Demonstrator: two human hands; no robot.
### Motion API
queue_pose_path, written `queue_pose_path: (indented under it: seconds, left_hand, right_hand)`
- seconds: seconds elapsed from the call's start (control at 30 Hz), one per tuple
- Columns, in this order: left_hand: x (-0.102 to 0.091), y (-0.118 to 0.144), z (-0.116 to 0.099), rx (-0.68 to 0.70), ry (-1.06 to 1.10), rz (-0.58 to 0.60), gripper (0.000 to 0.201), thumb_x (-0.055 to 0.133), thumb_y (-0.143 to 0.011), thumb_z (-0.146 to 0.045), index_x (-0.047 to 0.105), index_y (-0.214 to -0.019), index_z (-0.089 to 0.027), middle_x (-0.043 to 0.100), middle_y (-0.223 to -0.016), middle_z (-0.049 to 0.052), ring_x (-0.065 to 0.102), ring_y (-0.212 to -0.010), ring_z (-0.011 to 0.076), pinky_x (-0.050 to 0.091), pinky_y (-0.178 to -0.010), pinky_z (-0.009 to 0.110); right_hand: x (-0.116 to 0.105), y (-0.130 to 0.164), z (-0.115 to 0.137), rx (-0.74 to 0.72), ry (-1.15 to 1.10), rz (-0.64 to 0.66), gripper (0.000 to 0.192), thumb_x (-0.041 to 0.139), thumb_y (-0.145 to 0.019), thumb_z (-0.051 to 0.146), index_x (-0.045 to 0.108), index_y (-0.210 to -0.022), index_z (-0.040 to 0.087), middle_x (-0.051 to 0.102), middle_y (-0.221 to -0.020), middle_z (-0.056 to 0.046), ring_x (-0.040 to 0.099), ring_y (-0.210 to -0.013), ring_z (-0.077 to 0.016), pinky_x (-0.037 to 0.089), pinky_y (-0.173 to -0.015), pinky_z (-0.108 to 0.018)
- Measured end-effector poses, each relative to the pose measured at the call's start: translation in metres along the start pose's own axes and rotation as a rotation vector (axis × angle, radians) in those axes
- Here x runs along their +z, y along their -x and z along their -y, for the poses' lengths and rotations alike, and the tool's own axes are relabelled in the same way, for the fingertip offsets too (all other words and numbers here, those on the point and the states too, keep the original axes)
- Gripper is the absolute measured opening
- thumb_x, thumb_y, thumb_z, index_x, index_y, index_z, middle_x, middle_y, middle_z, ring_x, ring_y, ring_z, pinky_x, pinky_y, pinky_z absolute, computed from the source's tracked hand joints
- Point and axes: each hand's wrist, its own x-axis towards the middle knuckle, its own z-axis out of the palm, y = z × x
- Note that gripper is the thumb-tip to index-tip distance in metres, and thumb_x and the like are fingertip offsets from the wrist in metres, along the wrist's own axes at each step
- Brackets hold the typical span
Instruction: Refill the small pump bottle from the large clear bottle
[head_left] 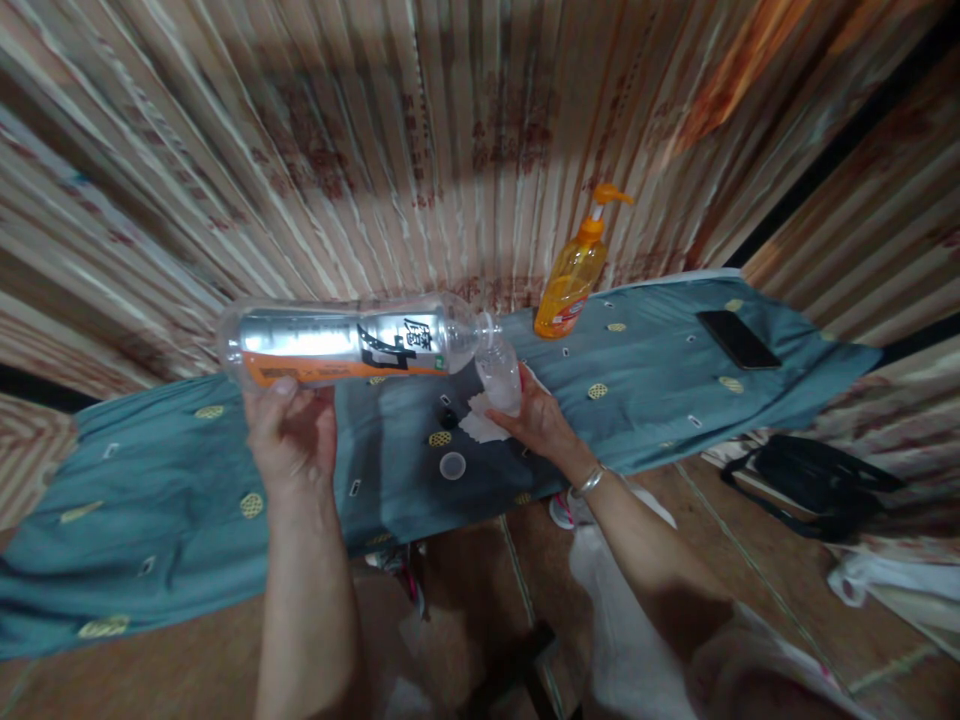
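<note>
Large clear bottle (341, 345), silver-and-orange label outward, lies nearly horizontal on the left hand (292, 435), its neck pointing toward the right hand (540, 415). I find the left hand partly curled under the bottle's base end, thumb in front, a grip I judge meant to carry weight while leaving the neck free. The right hand is closed around a small clear bottle (499, 375), tilted so that its top comes to the large bottle's mouth; I cannot tell whether the two rims touch. I judge this hold sets the openings in line. White paper (482, 420) shows at the right fingers; whether it is gripped or merely beneath them, I cannot confirm. Between the hands, nearer the body, a round translucent lid (453, 466) lies on the patterned cloth (187, 480), apparently set aside within easy reach. A small dark object (448, 418) sits beside the paper. Beyond the right hand stands an orange pump bottle (570, 285); farther right lies a black phone (739, 340), both seemingly placed outside the working space.
</note>
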Motion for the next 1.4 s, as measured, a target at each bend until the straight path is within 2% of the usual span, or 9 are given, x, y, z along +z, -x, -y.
queue_pose_path:
  seconds: [0.13,0.37,0.5,0.6,0.8,1.07,1.27,1.4]
  left_hand:
    - [-0.0005,-0.0007,0.0025,-0.006,0.089,-0.066,0.035,0.082,-0.055,-0.02,0.071,-0.087,-0.031,0.074,-0.088,-0.005,0.067,-0.092,0.0165,0.054,-0.074,0.028]
    - [-0.0006,-0.0023,0.0043,0.001,0.141,-0.046,0.047,0.079,-0.056,-0.015,0.07,-0.098,-0.033,0.071,-0.081,-0.005,0.068,-0.091,0.0161,0.054,-0.073,0.026]
    - [-0.0019,-0.0023,0.0045,-0.016,0.135,-0.043,0.038,0.079,-0.057,-0.015,0.071,-0.09,-0.031,0.07,-0.079,-0.004,0.067,-0.092,0.0166,0.054,-0.074,0.027]
    - [-0.0026,-0.0016,0.0043,-0.019,0.113,-0.026,0.032,0.08,-0.059,-0.016,0.072,-0.085,-0.032,0.071,-0.081,-0.004,0.067,-0.094,0.0174,0.054,-0.077,0.029]
    - [-0.0017,-0.0019,0.005,-0.01,0.1,-0.043,0.033,0.08,-0.057,-0.019,0.072,-0.086,-0.032,0.071,-0.082,-0.005,0.066,-0.092,0.0163,0.053,-0.075,0.027]
    - [-0.0024,-0.0013,0.003,-0.005,0.058,0.002,0.027,0.081,-0.061,-0.022,0.071,-0.084,-0.033,0.07,-0.081,-0.003,0.066,-0.097,0.0198,0.054,-0.076,0.031]
    - [-0.0024,-0.0014,0.0034,-0.03,0.119,-0.04,0.033,0.083,-0.055,-0.019,0.073,-0.083,-0.031,0.071,-0.083,-0.005,0.065,-0.087,0.0144,0.054,-0.075,0.026]
    - [-0.0012,-0.0013,0.003,-0.042,0.128,-0.053,0.032,0.084,-0.053,-0.016,0.073,-0.08,-0.031,0.073,-0.085,-0.006,0.064,-0.083,0.014,0.054,-0.074,0.026]
  right_hand:
    - [-0.001,-0.0007,-0.0001,0.01,-0.032,0.021,0.085,0.073,-0.081,0.053,0.038,-0.146,0.01,0.06,-0.139,-0.025,0.062,-0.126,-0.0351,0.051,-0.107,-0.049]
    - [-0.0001,-0.001,-0.0015,0.005,-0.037,0.014,0.085,0.072,-0.081,0.056,0.039,-0.145,0.011,0.06,-0.14,-0.024,0.062,-0.126,-0.0355,0.051,-0.107,-0.051]
    - [0.0009,-0.0009,-0.0012,0.001,-0.03,0.002,0.084,0.071,-0.081,0.055,0.038,-0.146,0.013,0.06,-0.14,-0.023,0.063,-0.125,-0.0351,0.051,-0.106,-0.051]
    - [-0.0001,-0.0011,-0.0003,-0.003,-0.028,0.008,0.085,0.073,-0.081,0.053,0.038,-0.146,0.011,0.06,-0.14,-0.024,0.063,-0.125,-0.0359,0.051,-0.107,-0.051]
    - [-0.0015,-0.0013,0.0011,0.011,-0.042,0.021,0.084,0.074,-0.081,0.05,0.038,-0.145,0.01,0.061,-0.138,-0.024,0.064,-0.124,-0.0353,0.052,-0.105,-0.05]
    - [-0.0021,-0.0016,0.0035,0.025,-0.033,0.023,0.084,0.075,-0.08,0.047,0.039,-0.145,0.01,0.061,-0.139,-0.024,0.063,-0.124,-0.0354,0.051,-0.107,-0.05]
    - [-0.0028,-0.0013,0.0036,0.009,-0.027,0.025,0.086,0.074,-0.081,0.049,0.036,-0.148,0.012,0.06,-0.14,-0.023,0.063,-0.125,-0.0346,0.052,-0.107,-0.049]
    - [-0.0022,-0.0012,0.003,0.008,-0.023,0.013,0.086,0.074,-0.08,0.049,0.037,-0.147,0.011,0.06,-0.141,-0.024,0.062,-0.127,-0.0354,0.051,-0.108,-0.051]
